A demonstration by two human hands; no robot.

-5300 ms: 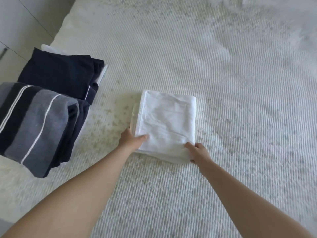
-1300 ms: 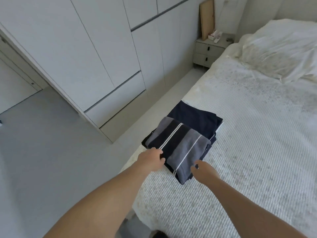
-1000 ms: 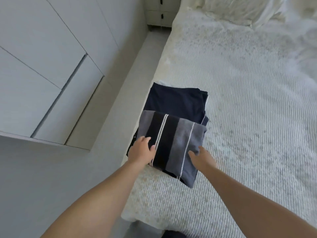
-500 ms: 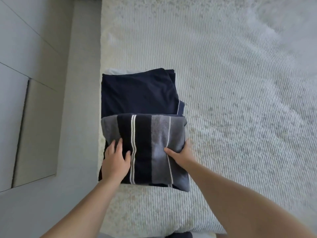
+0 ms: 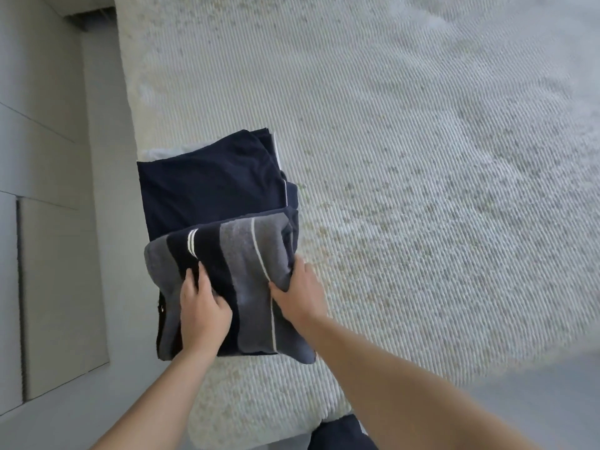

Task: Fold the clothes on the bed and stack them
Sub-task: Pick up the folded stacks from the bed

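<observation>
A folded grey and navy striped garment [image 5: 242, 251] lies near the bed's left edge, overlapping the near part of a folded navy garment [image 5: 207, 186]. A white piece [image 5: 162, 153] peeks out from under the navy one at its far left corner. My left hand [image 5: 203, 308] grips the striped garment's left half, fingers on top. My right hand [image 5: 300, 293] holds its right edge, thumb on top and fingers tucked under. The striped cloth is bunched and slightly raised between my hands.
The white ribbed bedspread [image 5: 422, 190] stretches to the right and far side. The grey floor [image 5: 107, 222] and white wardrobe panels [image 5: 39, 157] run along the left. A dark cloth [image 5: 341, 433] shows below the bed's near edge.
My head turned from the folded white cloth to the pile at the bed's edge. Both hands went from resting flat on the striped garment to gripping it, and its far edge has lifted and bunched.
</observation>
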